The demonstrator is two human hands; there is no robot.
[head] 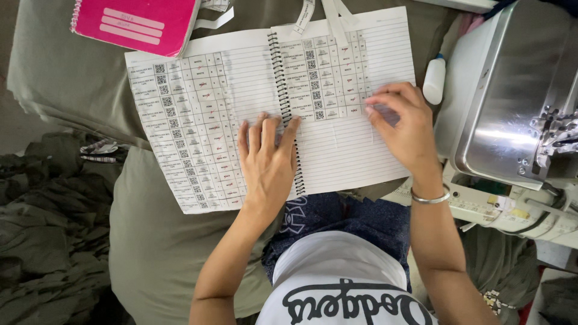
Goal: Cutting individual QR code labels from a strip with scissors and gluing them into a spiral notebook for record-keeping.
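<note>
On the lap, over olive cloth: open spiral notebook, light and floppy.
Left hand lies flat, fingers spread, gripping nothing; right hand pinches a small sticker. Thin pages probably tear easily, so I'd grab near the coil.

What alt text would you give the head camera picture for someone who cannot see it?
A person's left hand lies flat across the spiral binding of an open lined notebook, while the right hand presses a small label onto the right page. Rows of printed labels cover both pages; a pink notebook and a metal sewing machine sit nearby.
</note>
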